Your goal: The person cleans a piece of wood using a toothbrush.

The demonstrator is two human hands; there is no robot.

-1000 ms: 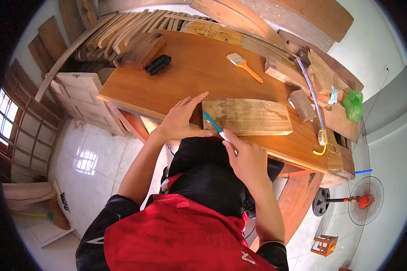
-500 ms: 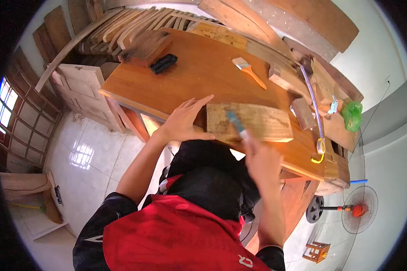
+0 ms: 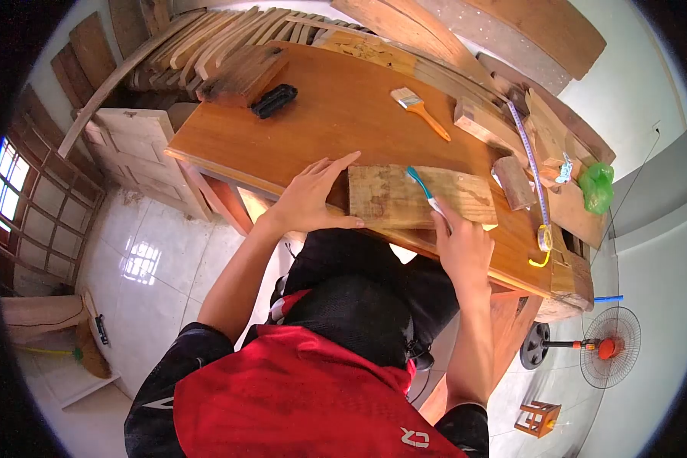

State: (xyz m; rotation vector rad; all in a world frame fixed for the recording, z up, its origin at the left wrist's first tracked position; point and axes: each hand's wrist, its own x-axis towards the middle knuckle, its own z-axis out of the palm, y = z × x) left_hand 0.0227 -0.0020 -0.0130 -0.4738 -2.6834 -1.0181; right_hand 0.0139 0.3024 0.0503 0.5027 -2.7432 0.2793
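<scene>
A pale wooden block (image 3: 382,204) with darker stains lies along the near edge of the brown wooden table (image 3: 313,114). My left hand (image 3: 313,197) is at its left end, thumb and fingers spread wide, with the thumb tip by the near corner. My right hand (image 3: 464,248) is closed around a teal-and-white toothbrush (image 3: 424,187). The toothbrush slants over the middle of the block, its teal head close to the far edge. Its lower handle is hidden in my fingers.
A paintbrush (image 3: 420,113), a black holder-like piece (image 3: 274,101) and a dark wood block (image 3: 244,75) sit farther back. To the right are a small wood block (image 3: 514,183), a tape measure (image 3: 544,238) and a green bag (image 3: 596,188). A fan (image 3: 611,348) stands beyond.
My right hand has moved right and slightly down the block, and the toothbrush has shifted right with it, now sharp instead of blurred. The left hand stays at the block's end.
</scene>
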